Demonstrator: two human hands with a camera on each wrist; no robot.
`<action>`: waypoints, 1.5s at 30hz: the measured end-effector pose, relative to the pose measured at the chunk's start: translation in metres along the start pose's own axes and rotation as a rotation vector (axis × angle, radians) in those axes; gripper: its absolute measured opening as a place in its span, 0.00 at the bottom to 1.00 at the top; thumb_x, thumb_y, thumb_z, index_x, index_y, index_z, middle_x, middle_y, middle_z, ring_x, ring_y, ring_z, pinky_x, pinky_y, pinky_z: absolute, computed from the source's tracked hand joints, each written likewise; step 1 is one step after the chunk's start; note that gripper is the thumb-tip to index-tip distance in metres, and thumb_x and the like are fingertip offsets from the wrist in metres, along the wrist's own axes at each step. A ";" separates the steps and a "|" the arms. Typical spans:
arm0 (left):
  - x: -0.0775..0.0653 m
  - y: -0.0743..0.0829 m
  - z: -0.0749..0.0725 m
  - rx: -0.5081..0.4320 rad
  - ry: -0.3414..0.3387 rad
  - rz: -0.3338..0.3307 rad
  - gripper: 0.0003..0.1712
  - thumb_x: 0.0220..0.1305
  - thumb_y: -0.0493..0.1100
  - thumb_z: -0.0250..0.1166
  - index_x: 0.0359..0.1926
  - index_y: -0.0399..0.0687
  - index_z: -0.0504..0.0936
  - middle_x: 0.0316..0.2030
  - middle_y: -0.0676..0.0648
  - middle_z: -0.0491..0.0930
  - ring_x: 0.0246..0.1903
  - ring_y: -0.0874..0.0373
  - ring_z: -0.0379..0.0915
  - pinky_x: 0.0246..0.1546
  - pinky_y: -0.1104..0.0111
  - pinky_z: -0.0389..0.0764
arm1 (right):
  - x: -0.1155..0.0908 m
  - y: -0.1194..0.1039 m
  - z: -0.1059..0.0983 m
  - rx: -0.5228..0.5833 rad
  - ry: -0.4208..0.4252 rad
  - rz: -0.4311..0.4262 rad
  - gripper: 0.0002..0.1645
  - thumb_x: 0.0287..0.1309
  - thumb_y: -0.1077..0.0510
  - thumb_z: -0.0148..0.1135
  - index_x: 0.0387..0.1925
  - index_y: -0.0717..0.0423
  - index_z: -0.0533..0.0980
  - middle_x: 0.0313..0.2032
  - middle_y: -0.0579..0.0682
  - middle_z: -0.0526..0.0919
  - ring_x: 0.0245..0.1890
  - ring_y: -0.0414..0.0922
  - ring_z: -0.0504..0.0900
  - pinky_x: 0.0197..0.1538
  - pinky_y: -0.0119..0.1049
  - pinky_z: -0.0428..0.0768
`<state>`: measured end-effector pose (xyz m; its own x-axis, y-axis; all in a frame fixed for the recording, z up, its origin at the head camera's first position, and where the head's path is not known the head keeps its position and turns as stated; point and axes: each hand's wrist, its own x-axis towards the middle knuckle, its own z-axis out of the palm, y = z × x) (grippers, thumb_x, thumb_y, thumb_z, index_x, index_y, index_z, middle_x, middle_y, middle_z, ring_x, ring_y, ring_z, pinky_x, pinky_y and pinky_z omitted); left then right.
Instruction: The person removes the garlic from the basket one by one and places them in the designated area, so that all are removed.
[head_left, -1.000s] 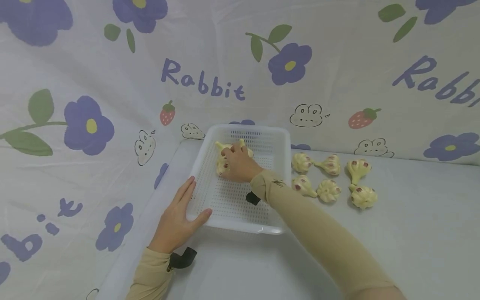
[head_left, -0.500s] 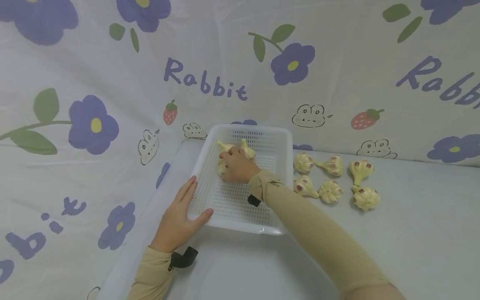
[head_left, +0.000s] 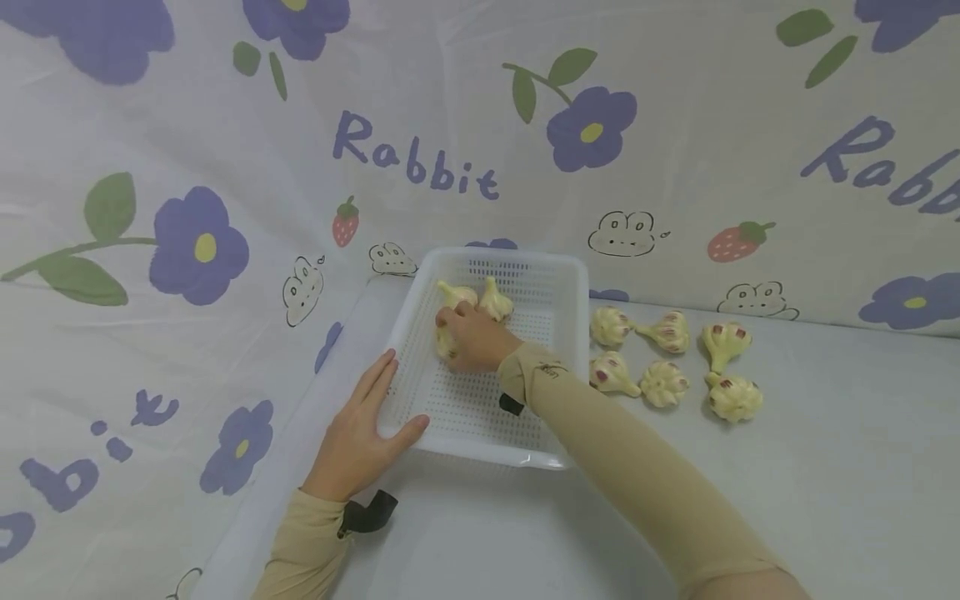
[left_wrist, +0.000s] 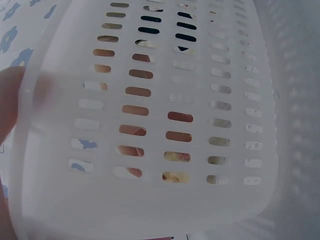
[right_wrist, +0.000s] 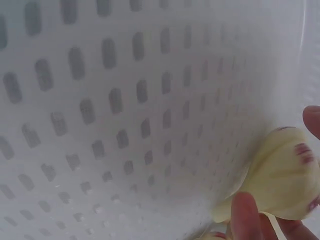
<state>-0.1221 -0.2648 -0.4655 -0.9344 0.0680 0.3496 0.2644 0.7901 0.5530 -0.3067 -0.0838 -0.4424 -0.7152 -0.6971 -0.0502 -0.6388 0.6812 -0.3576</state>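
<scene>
A white perforated plastic basket (head_left: pixel 457 446) stands in front of me in the head view. My left hand (head_left: pixel 356 442) rests on its near left corner, fingers straight along the left rim and thumb over the front rim. Inside the basket, my right hand (head_left: pixel 480 342) has its fingers curled around a garlic bulb (right_wrist: pixel 282 172) near the left side. The hand partly hides that bulb in the head view. Just beyond it lie two more pale garlic bulbs, one at the left (head_left: pixel 457 293) and one at the right (head_left: pixel 495 302).
Several garlic bulbs (head_left: pixel 663 383) with purplish patches lie in two rows on the white table (head_left: pixel 825 467), right of the basket. Behind the basket rises a white cloth (head_left: pixel 675 150) printed with flowers and rabbits. Black wrist mounts (head_left: pixel 367 512) show below both sleeves.
My right hand has shifted slightly toward me within the basket, and the two farther garlic bulbs show more fully. The left hand stays on the rim. The whole view has drifted slightly right.
</scene>
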 end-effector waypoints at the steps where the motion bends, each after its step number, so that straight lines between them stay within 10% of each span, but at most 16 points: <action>1: 0.000 0.000 0.000 0.000 0.000 -0.002 0.52 0.66 0.62 0.69 0.81 0.43 0.58 0.82 0.52 0.56 0.78 0.50 0.58 0.72 0.47 0.70 | 0.001 0.001 0.002 -0.007 -0.005 -0.006 0.39 0.54 0.57 0.76 0.67 0.53 0.71 0.60 0.59 0.75 0.55 0.53 0.77 0.59 0.46 0.82; 18: 0.000 0.001 0.000 0.007 0.004 -0.005 0.52 0.65 0.61 0.70 0.81 0.43 0.59 0.81 0.50 0.56 0.78 0.49 0.59 0.71 0.47 0.71 | -0.001 0.002 0.003 0.011 -0.088 0.023 0.32 0.54 0.61 0.74 0.62 0.55 0.75 0.55 0.55 0.78 0.46 0.47 0.78 0.52 0.40 0.81; 45: -0.001 0.000 0.001 0.006 0.020 0.020 0.52 0.65 0.59 0.70 0.80 0.41 0.59 0.81 0.49 0.57 0.78 0.48 0.59 0.71 0.46 0.70 | -0.013 -0.001 -0.020 0.073 0.054 -0.056 0.33 0.54 0.59 0.73 0.62 0.57 0.74 0.53 0.56 0.76 0.45 0.47 0.79 0.48 0.38 0.83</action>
<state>-0.1210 -0.2642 -0.4664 -0.9239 0.0722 0.3757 0.2820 0.7923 0.5411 -0.3021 -0.0711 -0.4223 -0.6943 -0.7194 0.0215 -0.6574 0.6218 -0.4257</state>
